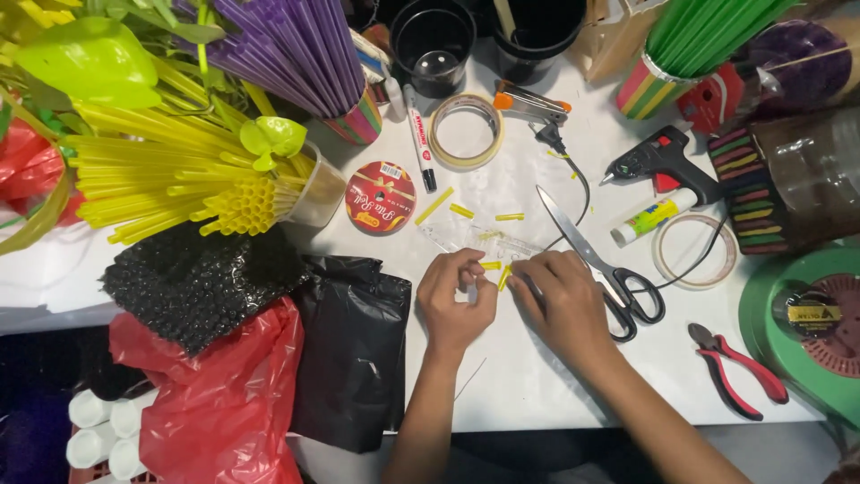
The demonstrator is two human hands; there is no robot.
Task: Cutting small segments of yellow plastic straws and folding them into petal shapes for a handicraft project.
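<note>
**Pinching short yellow straw pieces at mid-bench**

Working over the white bench (pixel 537 376), both hands meet just below a clear plastic ruler (pixel 479 237). Left hand (pixel 455 300) is curled narrow, thumb and forefinger pinched on a short yellow straw piece (pixel 491 265). Right hand (pixel 566 300) is also closed narrow, fingertips on a second yellow straw piece (pixel 504 278) that stands tilted between the two hands. Whether the two pieces touch each other is too small to tell.

More cut bits lie loose above: one long yellow offcut (pixel 434 205), two short ones (pixel 462 211) and (pixel 510 217). Scissors (pixel 591 260) lie just beside the right hand, blades pointing up-left, touching or nearly touching its knuckles. Glue gun (pixel 663 161) and glue stick (pixel 652 218) sit well apart to the upper right; red pliers (pixel 736 367) lower right. Bundle of full yellow straws (pixel 179 179) lies in a tipped cup at left, red ribbon spool (pixel 380 198) near it.

Judgement on doing it well: pieces are tiny and light, so grip near the ends with fingertips only, keep both wrists resting on the bench for steadiness, and keep the scissor blades clear of the right hand.
</note>
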